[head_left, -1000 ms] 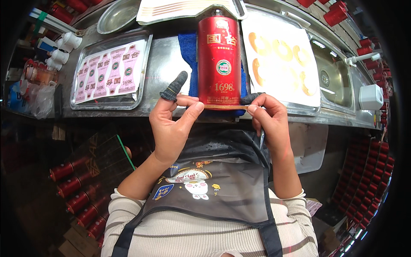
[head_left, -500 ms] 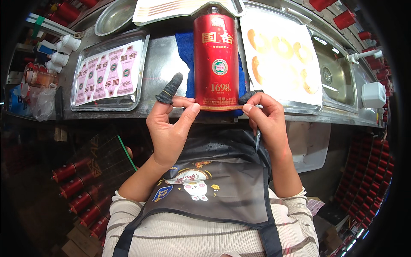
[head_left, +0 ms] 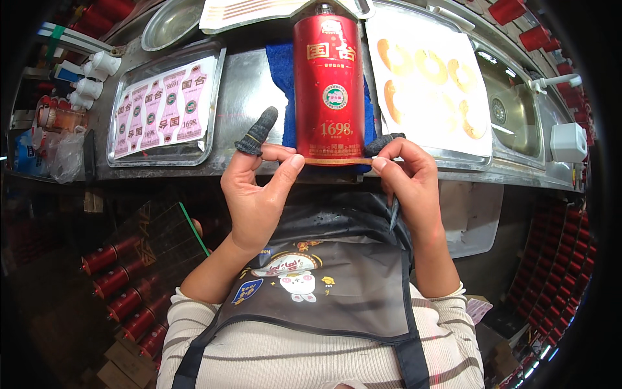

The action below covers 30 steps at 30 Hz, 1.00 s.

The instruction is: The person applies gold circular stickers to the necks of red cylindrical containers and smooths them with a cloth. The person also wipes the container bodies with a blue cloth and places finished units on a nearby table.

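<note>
A red cylindrical bottle (head_left: 329, 78) lies on a blue cloth (head_left: 280, 71), its base toward me. Round the base edge runs a thin gold strip (head_left: 337, 161). My left hand (head_left: 254, 191) has its thumb and a finger closed at the strip's left end, touching the bottle; its raised index finger wears a dark finger cot. At the right, my right hand (head_left: 414, 191) pinches the strip's other end, which stands off the bottle; it also wears a dark cot. A slim pointed metal tool, apparently tweezers (head_left: 394, 214), sticks out below the right palm.
Pink-and-white labels (head_left: 162, 107) lie in a metal tray (head_left: 212, 139) to the left. A white sheet with gold curved labels (head_left: 431, 68) lies right of the bottle, before a sink (head_left: 518, 113). Behind stands a metal bowl (head_left: 170, 26). More red bottles (head_left: 123, 305) stand below at both sides.
My right hand has shifted slightly right with the strip's end, which now stands a little away from the bottle. The left hand stays almost in place.
</note>
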Tool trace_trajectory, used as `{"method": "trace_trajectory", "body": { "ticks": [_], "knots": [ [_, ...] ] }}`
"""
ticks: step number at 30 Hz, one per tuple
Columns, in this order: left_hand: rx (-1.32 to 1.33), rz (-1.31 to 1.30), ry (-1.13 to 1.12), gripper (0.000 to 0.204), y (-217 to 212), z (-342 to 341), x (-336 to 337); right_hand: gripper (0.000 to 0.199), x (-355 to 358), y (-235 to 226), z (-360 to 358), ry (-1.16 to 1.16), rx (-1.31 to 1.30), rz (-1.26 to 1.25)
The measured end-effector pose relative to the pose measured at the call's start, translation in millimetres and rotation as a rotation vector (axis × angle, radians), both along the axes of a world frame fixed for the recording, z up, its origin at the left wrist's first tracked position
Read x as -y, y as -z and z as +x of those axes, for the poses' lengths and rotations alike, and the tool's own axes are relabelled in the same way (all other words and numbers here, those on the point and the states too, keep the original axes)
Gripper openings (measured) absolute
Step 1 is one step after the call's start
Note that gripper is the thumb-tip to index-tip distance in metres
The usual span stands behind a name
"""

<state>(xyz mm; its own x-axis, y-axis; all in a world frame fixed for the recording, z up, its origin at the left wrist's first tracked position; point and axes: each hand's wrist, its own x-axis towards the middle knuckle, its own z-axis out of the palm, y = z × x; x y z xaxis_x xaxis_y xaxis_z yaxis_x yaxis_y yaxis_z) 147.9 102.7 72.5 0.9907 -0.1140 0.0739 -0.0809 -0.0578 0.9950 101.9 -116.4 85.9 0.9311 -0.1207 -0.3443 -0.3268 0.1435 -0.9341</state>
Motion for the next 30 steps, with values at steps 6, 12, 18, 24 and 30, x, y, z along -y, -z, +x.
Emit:
{"method": "trace_trajectory", "body": {
  "ticks": [6, 12, 18, 24, 30],
  "knots": [
    [0.004, 0.043, 0.024, 0.040, 2.8, -1.1, -2.4, 0.009, -0.4, 2.6, 0.6, 0.010, 0.006, 0.011],
    [0.026, 0.066, 0.018, 0.034, 3.4, -1.4, -1.6, 0.009, -0.8, 5.7, 1.3, 0.013, 0.008, -0.003],
    [0.046, 0.026, -0.003, 0.010, 3.1, -1.0, 1.2, 0.008, -2.5, 7.1, 1.5, 0.013, 0.025, -0.008],
    [0.050, 0.050, 0.002, 0.021, 4.8, -1.8, 0.7, 0.008, -3.8, 9.3, 2.3, 0.014, 0.040, -0.006],
    [0.035, 0.087, 0.023, 0.039, 6.3, -2.5, -1.6, 0.011, -9.2, 9.4, 4.0, 0.037, 0.035, -0.072]
  ]
}}
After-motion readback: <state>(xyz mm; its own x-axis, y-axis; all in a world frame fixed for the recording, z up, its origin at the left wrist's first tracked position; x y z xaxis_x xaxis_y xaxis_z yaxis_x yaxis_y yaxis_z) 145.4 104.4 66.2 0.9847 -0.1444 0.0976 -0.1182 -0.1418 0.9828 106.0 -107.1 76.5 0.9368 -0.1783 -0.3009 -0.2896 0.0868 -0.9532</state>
